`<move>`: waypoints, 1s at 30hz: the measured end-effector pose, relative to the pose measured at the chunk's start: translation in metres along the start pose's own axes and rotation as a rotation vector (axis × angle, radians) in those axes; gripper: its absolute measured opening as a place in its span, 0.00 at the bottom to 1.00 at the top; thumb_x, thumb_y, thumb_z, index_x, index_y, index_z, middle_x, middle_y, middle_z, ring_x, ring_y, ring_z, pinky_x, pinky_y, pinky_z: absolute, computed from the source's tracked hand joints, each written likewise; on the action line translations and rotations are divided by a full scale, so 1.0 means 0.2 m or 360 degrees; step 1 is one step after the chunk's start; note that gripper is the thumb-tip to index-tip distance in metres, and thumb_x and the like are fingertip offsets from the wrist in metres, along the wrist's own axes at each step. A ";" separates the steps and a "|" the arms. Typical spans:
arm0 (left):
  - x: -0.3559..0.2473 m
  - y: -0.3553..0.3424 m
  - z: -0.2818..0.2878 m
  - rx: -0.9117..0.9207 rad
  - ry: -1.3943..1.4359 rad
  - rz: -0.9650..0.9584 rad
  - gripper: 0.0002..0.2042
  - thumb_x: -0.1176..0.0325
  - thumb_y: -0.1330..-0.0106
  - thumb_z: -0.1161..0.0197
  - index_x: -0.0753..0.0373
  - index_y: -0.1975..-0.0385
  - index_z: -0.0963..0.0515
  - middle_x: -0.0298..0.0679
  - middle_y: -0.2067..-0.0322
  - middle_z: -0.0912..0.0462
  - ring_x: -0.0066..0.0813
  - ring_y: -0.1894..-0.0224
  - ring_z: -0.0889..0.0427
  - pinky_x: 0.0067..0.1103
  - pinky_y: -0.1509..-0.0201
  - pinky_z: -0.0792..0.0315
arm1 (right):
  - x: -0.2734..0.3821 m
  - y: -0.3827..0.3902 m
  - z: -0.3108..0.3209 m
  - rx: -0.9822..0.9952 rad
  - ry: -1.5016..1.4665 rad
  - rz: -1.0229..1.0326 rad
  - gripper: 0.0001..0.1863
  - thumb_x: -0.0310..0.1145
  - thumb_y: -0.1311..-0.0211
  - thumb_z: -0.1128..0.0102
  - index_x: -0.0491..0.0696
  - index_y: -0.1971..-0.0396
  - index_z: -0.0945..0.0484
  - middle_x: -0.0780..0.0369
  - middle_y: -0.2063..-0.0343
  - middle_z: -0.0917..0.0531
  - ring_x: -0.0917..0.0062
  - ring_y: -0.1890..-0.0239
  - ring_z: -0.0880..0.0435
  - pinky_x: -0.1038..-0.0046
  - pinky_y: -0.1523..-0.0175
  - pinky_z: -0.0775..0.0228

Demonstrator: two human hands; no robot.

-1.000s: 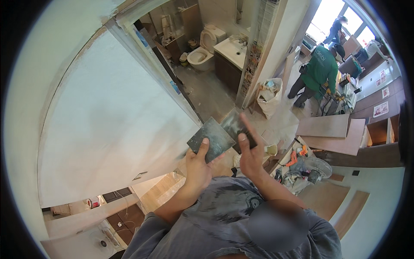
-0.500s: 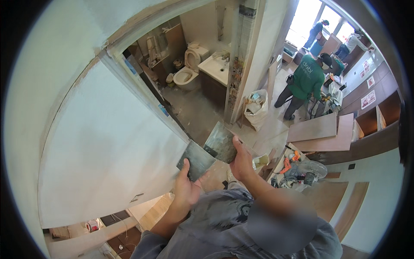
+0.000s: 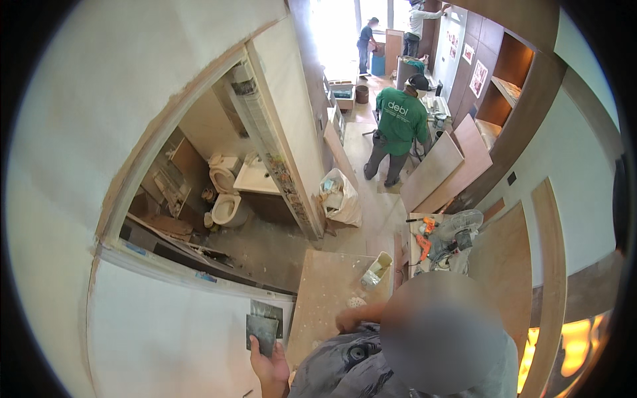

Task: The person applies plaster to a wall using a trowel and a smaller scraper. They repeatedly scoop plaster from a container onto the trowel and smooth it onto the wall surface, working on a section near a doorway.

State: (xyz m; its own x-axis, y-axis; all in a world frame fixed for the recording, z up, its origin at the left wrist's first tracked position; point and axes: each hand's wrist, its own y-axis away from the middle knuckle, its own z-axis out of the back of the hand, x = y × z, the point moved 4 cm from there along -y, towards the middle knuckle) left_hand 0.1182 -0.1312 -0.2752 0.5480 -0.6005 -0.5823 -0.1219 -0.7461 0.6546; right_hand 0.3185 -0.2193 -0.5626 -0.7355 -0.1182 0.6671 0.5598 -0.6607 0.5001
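Two flat, squarish grey scraper blades overlap in my left hand (image 3: 269, 367). The front scraper blade (image 3: 261, 333) stands upright between my thumb and fingers, and the rear scraper blade (image 3: 271, 310) shows above and beside it, darkly smeared. Both are close to the white panel (image 3: 166, 325) on the left. My right hand (image 3: 346, 320) is low against the front of my grey patterned shirt, away from the blades. Its fingers are mostly hidden, so I cannot make out anything in them.
A board (image 3: 325, 278) ahead bears a pale open container (image 3: 377, 270). Right of it are orange power tools (image 3: 423, 247) and a fan (image 3: 461, 225). A full white sack (image 3: 340, 202) stands by the bathroom doorway. A co-worker in green (image 3: 403, 119) bends beyond leaning boards (image 3: 434, 174).
My hands have parted: the blade my right hand held is now with the other in my left hand. My right hand has drawn back to my body, and the view has swung rightward.
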 end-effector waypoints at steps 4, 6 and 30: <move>0.01 -0.01 0.03 0.0065 -0.0017 0.0001 0.10 0.58 0.26 0.39 0.57 0.56 0.22 0.32 0.68 0.14 0.22 0.72 0.16 0.19 0.68 0.19 | 0.06 -0.08 -0.11 0.0183 -0.0587 0.0235 0.19 0.36 0.40 0.38 0.43 0.52 0.17 0.48 0.56 0.14 0.63 0.55 0.16 0.61 0.51 0.26; 0.01 0.00 0.02 0.0075 -0.0037 0.0000 0.10 0.58 0.26 0.39 0.57 0.56 0.23 0.32 0.69 0.14 0.22 0.72 0.16 0.19 0.67 0.19 | 0.07 -0.10 -0.10 0.0309 -0.0780 0.0222 0.21 0.36 0.38 0.38 0.43 0.48 0.19 0.48 0.52 0.15 0.62 0.52 0.16 0.62 0.48 0.26; 0.02 -0.20 0.37 0.0151 0.0021 -0.0095 0.17 0.67 0.26 0.41 0.62 0.40 0.27 0.41 0.50 0.17 0.38 0.47 0.18 0.41 0.44 0.20 | 0.11 -0.35 0.20 0.0021 -0.0684 -0.0033 0.26 0.43 0.27 0.48 0.45 0.36 0.30 0.48 0.41 0.23 0.54 0.42 0.23 0.58 0.38 0.31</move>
State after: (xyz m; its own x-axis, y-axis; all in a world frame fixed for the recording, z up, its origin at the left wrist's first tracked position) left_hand 0.0634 -0.1246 -0.3403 0.5677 -0.5506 -0.6120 -0.1660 -0.8047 0.5700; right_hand 0.2781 -0.1450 -0.5611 -0.5225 0.2162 0.8248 0.5533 -0.6500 0.5209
